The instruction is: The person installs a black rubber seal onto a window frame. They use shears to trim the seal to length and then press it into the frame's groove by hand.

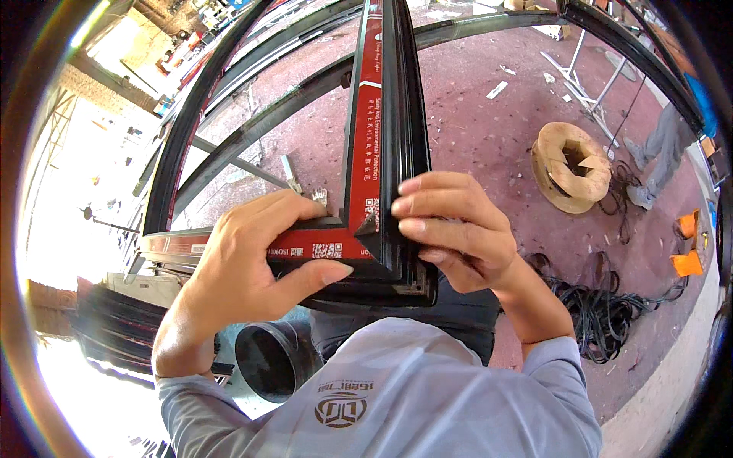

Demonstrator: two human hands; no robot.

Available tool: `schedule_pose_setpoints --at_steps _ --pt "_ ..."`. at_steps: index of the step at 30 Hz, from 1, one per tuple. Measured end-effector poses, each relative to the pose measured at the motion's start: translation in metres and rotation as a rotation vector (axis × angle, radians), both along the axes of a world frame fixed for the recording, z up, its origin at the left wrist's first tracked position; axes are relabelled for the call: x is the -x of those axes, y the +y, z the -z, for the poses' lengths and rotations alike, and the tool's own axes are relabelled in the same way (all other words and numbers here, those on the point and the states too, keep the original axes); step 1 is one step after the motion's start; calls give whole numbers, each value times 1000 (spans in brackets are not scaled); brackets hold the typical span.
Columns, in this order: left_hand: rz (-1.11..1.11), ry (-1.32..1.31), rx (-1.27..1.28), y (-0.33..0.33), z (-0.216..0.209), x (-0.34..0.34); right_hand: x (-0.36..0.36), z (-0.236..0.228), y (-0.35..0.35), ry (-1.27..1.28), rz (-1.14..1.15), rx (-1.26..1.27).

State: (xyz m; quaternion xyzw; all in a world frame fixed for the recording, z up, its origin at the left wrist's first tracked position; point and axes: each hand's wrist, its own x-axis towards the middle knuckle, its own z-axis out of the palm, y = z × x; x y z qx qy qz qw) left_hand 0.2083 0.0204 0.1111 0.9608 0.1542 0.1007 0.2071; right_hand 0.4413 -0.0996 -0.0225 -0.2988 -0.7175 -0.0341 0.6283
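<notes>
A black window frame (408,114) with red protective film on its face lies before me, its mitred corner close to my body. My left hand (252,256) is wrapped over the near bar, the thumb on the near side and the fingers on the far side. At the corner, the bent fingers of my right hand (458,229) press on the outer black edge of the other bar. The right thumb is tucked beneath the fingers, and whether a thin strip is pinched there is hidden. A small dark flap (369,231) sits at the corner joint.
A cardboard-coloured spool (571,164) stands on the reddish floor to the right. Below it lies a tangle of black strips (603,309). A black bucket (271,359) is at lower left. Orange pieces (687,244) and another person's leg (660,156) show at far right.
</notes>
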Motion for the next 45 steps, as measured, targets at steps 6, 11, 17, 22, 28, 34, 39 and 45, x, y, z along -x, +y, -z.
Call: schedule_pose_setpoints --at_steps 6,11,17,22,28,34,39,45 --pt "-81 11 -2 -8 -4 11 5 -6 3 -2 54 56" --pt "-122 27 8 -9 -6 9 16 -13 -4 15 102 110" --pt "-89 -14 26 -1 -1 8 22 -27 -13 -15 191 233" --pt "-69 -4 22 2 -1 6 21 -33 -14 -81 252 217" --pt "-28 -19 -3 6 4 4 19 -31 -8 -82 256 115" --pt "-13 -13 -6 9 4 6 19 -30 -5 -128 262 58" --pt "-36 16 1 9 4 6 21 -25 -4 -105 274 59" --pt "-29 -51 -48 8 7 10 25 -26 -11 -34 267 108"
